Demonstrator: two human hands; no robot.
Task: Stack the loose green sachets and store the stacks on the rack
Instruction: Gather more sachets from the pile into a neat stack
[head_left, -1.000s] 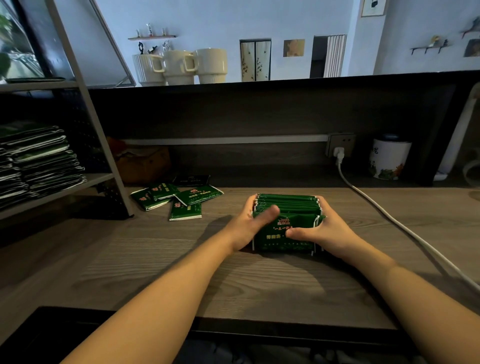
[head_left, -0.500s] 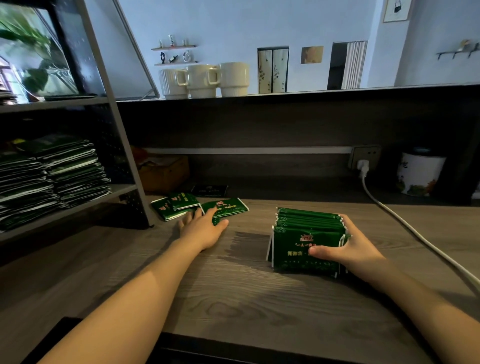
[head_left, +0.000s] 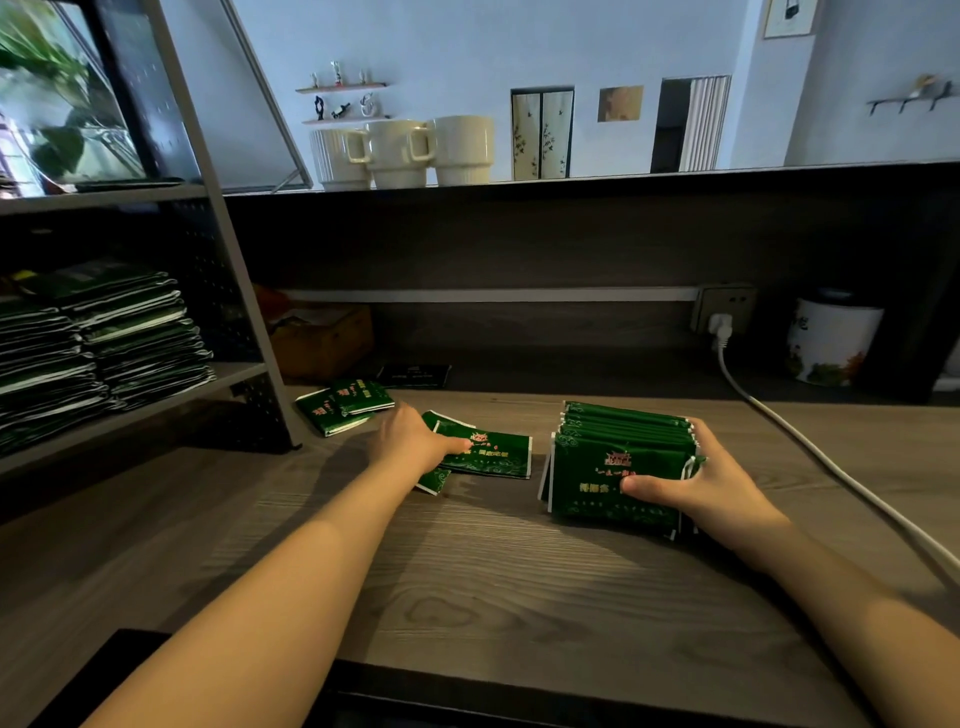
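The right hand (head_left: 711, 488) is clamping the upright stack of glossy green foil sachets (head_left: 618, 462) together on the wooden bench (head_left: 467, 582), likely to stop it toppling, while the left hand (head_left: 415, 441) is pressing flat on a loose green sachet (head_left: 493, 454), likely to slide it over.

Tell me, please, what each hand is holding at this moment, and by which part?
The right hand grips the sachet stack at its right end, thumb across the front. The left hand rests on a loose sachet, covering its left end.

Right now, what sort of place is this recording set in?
Probably a cafe or tea-shop service counter: cream mugs line the raised ledge, green sachets fill the rack, and a lidded canister stands nearby.
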